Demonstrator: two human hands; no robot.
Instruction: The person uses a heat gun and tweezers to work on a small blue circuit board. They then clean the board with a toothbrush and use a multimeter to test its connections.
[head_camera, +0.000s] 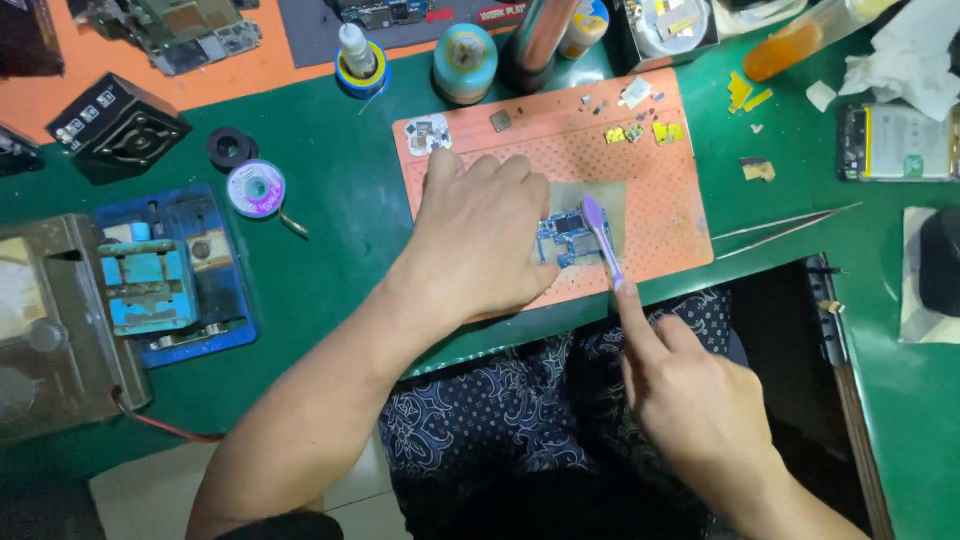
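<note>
Nearest the camera, the right hand is closed around the handle of a purple plastic brush, forefinger stretched along the shaft. The brush head rests on the right edge of a small blue circuit board.

The board lies on a pale grey square pad in the middle of an orange perforated silicone work mat, which sits on the green bench top. The left hand lies palm down on the mat just left of the board, fingers together and curled forward, and its fingertips touch the board's left edge; whether they press or only rest cannot be told. So the board sits between the two hands, its left part hidden under the left hand's fingers.

On the far edge of the mat lie tiny yellow and grey chips and a small white round part. Beyond the mat stand a teal round jar and a small bottle in a blue and yellow ring. To the left are a spool of solder wire, a black ring, a blue board-holding fixture and a black boxy device. To the right, thin metal tweezers lie on the bench well clear of the brush, and an opened phone body lies near the right edge.
</note>
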